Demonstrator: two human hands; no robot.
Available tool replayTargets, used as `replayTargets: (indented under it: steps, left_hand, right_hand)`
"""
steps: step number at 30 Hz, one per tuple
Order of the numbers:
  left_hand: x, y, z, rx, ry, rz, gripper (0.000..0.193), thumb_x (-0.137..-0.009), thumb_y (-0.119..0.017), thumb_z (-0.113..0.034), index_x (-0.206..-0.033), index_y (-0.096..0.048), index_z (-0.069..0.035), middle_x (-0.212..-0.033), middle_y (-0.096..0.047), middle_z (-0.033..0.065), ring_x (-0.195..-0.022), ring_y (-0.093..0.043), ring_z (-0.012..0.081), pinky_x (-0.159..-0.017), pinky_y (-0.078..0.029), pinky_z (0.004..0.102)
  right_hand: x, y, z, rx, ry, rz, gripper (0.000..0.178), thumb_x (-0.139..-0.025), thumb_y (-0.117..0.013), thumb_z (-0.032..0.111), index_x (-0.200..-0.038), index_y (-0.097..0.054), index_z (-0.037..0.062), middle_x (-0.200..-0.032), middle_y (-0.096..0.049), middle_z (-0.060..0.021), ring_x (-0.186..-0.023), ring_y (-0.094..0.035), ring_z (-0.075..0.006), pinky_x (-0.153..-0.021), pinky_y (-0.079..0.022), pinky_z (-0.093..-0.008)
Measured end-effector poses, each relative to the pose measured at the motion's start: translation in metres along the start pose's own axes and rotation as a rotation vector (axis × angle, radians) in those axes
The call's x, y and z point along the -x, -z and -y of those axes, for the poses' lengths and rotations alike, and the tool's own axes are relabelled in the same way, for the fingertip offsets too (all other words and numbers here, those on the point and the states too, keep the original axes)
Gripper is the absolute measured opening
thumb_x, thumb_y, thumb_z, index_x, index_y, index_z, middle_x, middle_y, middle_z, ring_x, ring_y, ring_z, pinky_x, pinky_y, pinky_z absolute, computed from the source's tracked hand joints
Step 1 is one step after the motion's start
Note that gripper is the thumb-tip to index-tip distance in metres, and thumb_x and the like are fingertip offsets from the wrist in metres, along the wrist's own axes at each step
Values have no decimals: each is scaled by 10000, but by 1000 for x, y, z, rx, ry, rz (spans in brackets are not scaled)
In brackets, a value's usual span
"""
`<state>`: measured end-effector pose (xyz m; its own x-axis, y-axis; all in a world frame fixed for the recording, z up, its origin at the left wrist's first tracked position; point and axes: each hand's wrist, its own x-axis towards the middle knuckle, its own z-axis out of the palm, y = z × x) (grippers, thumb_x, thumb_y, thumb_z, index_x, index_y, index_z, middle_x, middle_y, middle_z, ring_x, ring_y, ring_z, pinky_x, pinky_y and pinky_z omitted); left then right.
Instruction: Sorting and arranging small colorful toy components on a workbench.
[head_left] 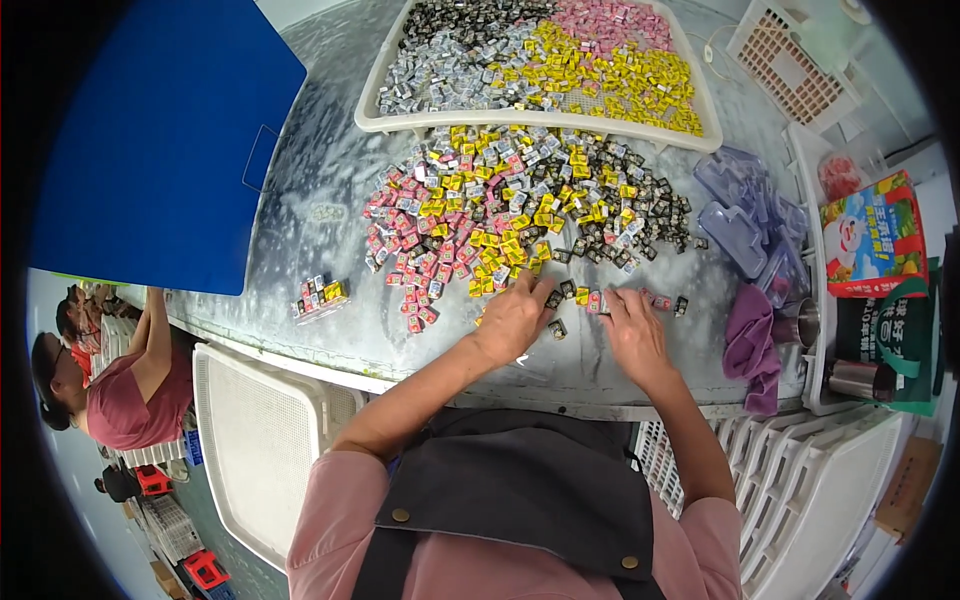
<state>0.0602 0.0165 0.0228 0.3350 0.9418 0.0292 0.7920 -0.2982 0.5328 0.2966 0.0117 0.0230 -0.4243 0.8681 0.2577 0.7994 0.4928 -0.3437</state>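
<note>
A large heap of small wrapped pieces (pixel 500 200), pink, yellow, black and pale grey, lies on the table before me. At its near edge rests my left hand (pixel 512 318), fingers curved down and apart by yellow pieces. My right hand (pixel 637 328) sits to its right, fingers spread and bent down to the tabletop. Between the hands lies a short row of pieces: black (pixel 568 289), yellow (pixel 582 296) and pink (pixel 596 302). The pink one is by my right fingertips. One black piece (pixel 557 328) lies nearer me. What is under my fingers is hidden.
Behind the heap stands a white tray (pixel 540 118) of pieces grouped by colour. A clear bag (pixel 320 298) of pieces lies left. To the right are purple plastic trays (pixel 745 215), a purple cloth (pixel 752 350) and metal cups (pixel 797 322). A blue panel (pixel 160 140) rises left; a co-worker (pixel 130 390) sits beyond.
</note>
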Motion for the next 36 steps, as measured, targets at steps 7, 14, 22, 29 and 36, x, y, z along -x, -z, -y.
replayTargets:
  steps: [7,14,22,29,36]
  left_hand:
    - [-7,-5,3,-84,-38,13,431,-889,-688,-162,-1297,-578,-77,-1024,-575,183,-788,-664,361,-679,-564,455]
    - [-15,-3,-2,-52,-100,-45,466,-880,-695,-148,-1317,-568,-47,-1085,-549,178,-807,-669,354,-691,-575,442]
    - [-17,-4,4,12,-125,-21,440,-862,-697,-98,-1283,-587,-40,-1095,-543,162,-862,-661,352,-708,-576,437]
    - [-21,-7,-3,-5,-116,-37,408,-860,-722,-149,-1240,-609,-56,-1072,-549,154,-849,-659,346,-698,-572,436]
    - [-16,-1,-3,-9,-143,-6,373,-846,-750,-162,-1188,-641,-59,-1076,-563,152,-852,-664,345,-683,-573,434]
  right_hand:
    - [-9,-1,1,-138,-12,82,393,-861,-723,115,-1225,-614,12,-1093,-572,-147,-955,-631,-340,-803,-527,-434]
    - [-29,7,13,-136,-127,223,525,-885,-724,212,-1361,-539,87,-1197,-515,-155,-992,-637,-366,-811,-539,-454]
    - [-28,-9,15,-141,-107,258,418,-911,-691,224,-1293,-590,89,-1165,-527,-140,-953,-644,-349,-778,-536,-468]
    - [-21,-14,12,-212,-128,101,325,-906,-694,194,-1206,-646,81,-1088,-549,-132,-910,-644,-345,-746,-529,-456]
    - [-21,-12,15,-273,-102,98,310,-878,-710,141,-1173,-648,68,-1083,-565,-124,-924,-636,-349,-757,-528,-459]
